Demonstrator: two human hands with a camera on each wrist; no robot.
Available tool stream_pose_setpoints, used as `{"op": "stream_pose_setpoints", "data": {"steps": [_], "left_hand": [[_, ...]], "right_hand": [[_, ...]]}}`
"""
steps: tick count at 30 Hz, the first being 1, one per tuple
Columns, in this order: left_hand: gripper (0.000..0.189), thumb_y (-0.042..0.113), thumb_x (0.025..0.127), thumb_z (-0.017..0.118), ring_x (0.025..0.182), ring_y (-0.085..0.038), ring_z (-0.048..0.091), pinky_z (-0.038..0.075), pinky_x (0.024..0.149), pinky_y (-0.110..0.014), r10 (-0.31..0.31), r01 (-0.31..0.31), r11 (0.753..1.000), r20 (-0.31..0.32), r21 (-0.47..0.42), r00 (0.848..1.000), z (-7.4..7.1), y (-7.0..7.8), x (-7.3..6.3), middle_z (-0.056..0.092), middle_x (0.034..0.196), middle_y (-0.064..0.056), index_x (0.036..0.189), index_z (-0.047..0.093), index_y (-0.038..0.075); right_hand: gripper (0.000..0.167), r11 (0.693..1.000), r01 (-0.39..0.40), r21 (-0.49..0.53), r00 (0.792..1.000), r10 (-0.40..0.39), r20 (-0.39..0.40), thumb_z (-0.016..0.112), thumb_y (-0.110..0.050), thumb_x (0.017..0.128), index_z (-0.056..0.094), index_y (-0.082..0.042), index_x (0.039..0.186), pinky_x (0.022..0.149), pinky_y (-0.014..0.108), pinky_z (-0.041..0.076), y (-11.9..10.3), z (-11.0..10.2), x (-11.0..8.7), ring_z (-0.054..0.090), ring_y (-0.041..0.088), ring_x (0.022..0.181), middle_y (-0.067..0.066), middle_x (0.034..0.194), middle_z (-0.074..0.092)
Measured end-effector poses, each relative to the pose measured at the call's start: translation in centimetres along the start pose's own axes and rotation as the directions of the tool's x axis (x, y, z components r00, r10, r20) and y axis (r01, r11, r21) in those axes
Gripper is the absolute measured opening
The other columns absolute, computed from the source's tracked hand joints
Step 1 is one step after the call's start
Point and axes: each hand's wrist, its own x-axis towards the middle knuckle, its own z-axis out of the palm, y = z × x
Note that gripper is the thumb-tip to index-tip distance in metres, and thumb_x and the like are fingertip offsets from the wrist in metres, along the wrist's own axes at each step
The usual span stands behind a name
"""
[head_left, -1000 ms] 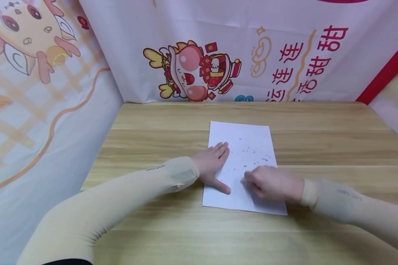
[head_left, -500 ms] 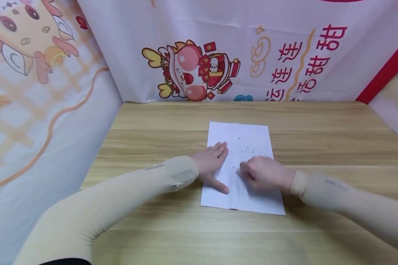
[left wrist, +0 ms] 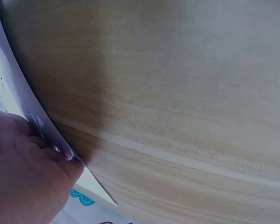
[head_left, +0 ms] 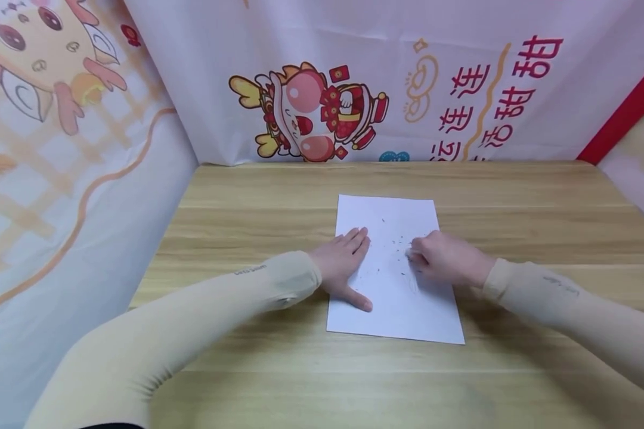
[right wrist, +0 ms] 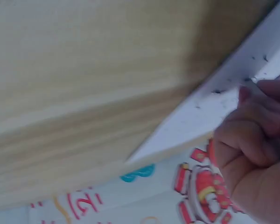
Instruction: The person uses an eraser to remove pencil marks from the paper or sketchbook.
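A white sheet of paper [head_left: 392, 322] lies on the table in the head view. My left hand [head_left: 344, 267] rests on its left part with straight fingers, the thumb spread toward the front. Over the right half, my right hand [head_left: 444, 257] has curled fingers and pinches a small whitish piece that looks like an eraser [right wrist: 254, 87] against the paper. The hand covers most of it. Dark crumbs [head_left: 401, 242] lie scattered around the middle of the sheet. In the left wrist view, the left hand [left wrist: 30, 168] lies along the paper's edge.
The wood-grain table [head_left: 257, 381] extends on all sides of the sheet. Behind its far edge hangs a white printed cloth [head_left: 204, 77] with a cartoon figure and red characters. Another printed cloth [head_left: 134, 208] hangs on the left.
My right hand rubs across the paper, first toward the left, then back to the right and farther from me. The crumbs have shifted. My left hand stays in place.
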Motion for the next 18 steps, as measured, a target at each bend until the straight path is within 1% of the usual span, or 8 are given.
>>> {"op": "stream_pose_setpoints", "data": {"steps": [1,3,5,6,9,12,15,18], "left_hand": [[0.129,0.089,0.073,0.047,0.148,-0.030,-0.002,0.008,0.117,-0.037,0.002,-0.002,1.000,0.003,0.001,1.000,0.0,0.0,0.0,-0.003,0.162,-0.019,0.156,0.007,-0.001],[0.128,0.089,0.073,0.047,0.148,-0.030,-0.002,0.009,0.117,-0.037,0.004,-0.004,1.000,0.013,0.000,1.000,0.0,0.1,0.1,-0.003,0.162,-0.019,0.156,0.007,-0.001],[0.128,0.089,0.074,0.046,0.148,-0.030,-0.001,0.008,0.117,-0.037,0.011,-0.011,1.000,0.016,0.011,1.000,0.0,0.3,0.1,-0.002,0.162,-0.019,0.156,0.007,-0.002],[0.128,0.089,0.073,0.047,0.148,-0.030,-0.001,0.008,0.117,-0.037,0.012,-0.012,1.000,0.016,0.018,1.000,-0.1,0.5,0.1,-0.002,0.162,-0.020,0.156,0.008,-0.002],[0.127,0.087,0.075,0.049,0.148,-0.032,-0.002,0.006,0.117,-0.037,0.014,-0.014,0.999,0.007,0.038,1.000,-0.4,1.1,0.1,-0.003,0.161,-0.022,0.155,0.009,-0.003],[0.121,0.085,0.079,0.044,0.147,-0.033,-0.001,0.006,0.117,-0.039,-0.005,0.005,1.000,-0.019,0.004,1.000,-0.7,2.0,0.1,-0.002,0.161,-0.021,0.156,0.011,-0.002],[0.118,0.085,0.081,0.041,0.148,-0.031,0.001,0.009,0.117,-0.041,-0.040,0.039,0.999,-0.034,-0.038,0.999,-0.5,2.6,0.3,0.001,0.162,-0.018,0.156,0.012,0.000],[0.120,0.087,0.078,0.043,0.148,-0.031,0.002,0.012,0.117,-0.043,-0.062,0.060,0.997,-0.038,-0.048,0.997,-0.1,2.2,0.7,0.002,0.163,-0.015,0.157,0.012,0.001]], "right_hand": [[0.016,1.000,-0.008,-0.007,1.000,0.008,0.029,0.071,-0.003,0.086,0.061,-0.010,0.077,0.048,0.026,0.039,0.2,-0.2,-0.1,0.043,0.012,0.051,-0.003,0.060,0.046],[0.010,1.000,0.017,0.005,0.996,-0.017,0.084,0.071,-0.007,0.088,0.064,-0.009,0.082,0.049,0.026,0.041,0.2,-0.4,-0.6,0.046,0.011,0.053,-0.005,0.062,0.050],[0.008,0.999,0.034,0.034,0.993,-0.038,0.110,0.071,-0.008,0.089,0.065,-0.010,0.084,0.050,0.025,0.043,0.0,-0.2,-1.2,0.047,0.010,0.054,-0.007,0.063,0.050],[0.009,0.998,0.034,0.055,0.993,-0.040,0.110,0.070,-0.009,0.089,0.064,-0.011,0.083,0.050,0.025,0.042,-0.2,-0.1,-1.5,0.046,0.008,0.053,-0.008,0.062,0.049],[0.012,0.994,-0.002,0.108,0.995,-0.009,0.100,0.069,-0.011,0.091,0.062,-0.013,0.081,0.048,0.024,0.040,-0.7,0.4,-1.7,0.044,0.006,0.051,-0.008,0.059,0.045],[0.013,0.992,-0.017,0.127,0.996,0.005,0.089,0.067,-0.013,0.093,0.062,-0.012,0.082,0.048,0.026,0.040,-1.1,0.6,-1.3,0.044,0.007,0.052,-0.007,0.059,0.045],[0.010,0.996,0.029,0.080,0.997,-0.035,0.068,0.066,-0.012,0.093,0.064,-0.010,0.084,0.052,0.029,0.044,-1.7,0.7,-0.6,0.047,0.009,0.054,-0.007,0.061,0.049],[0.006,0.996,0.090,-0.011,0.994,-0.090,0.055,0.068,-0.012,0.092,0.066,-0.007,0.090,0.057,0.034,0.051,-2.0,0.7,0.2,0.055,0.013,0.060,-0.003,0.068,0.059]]}}
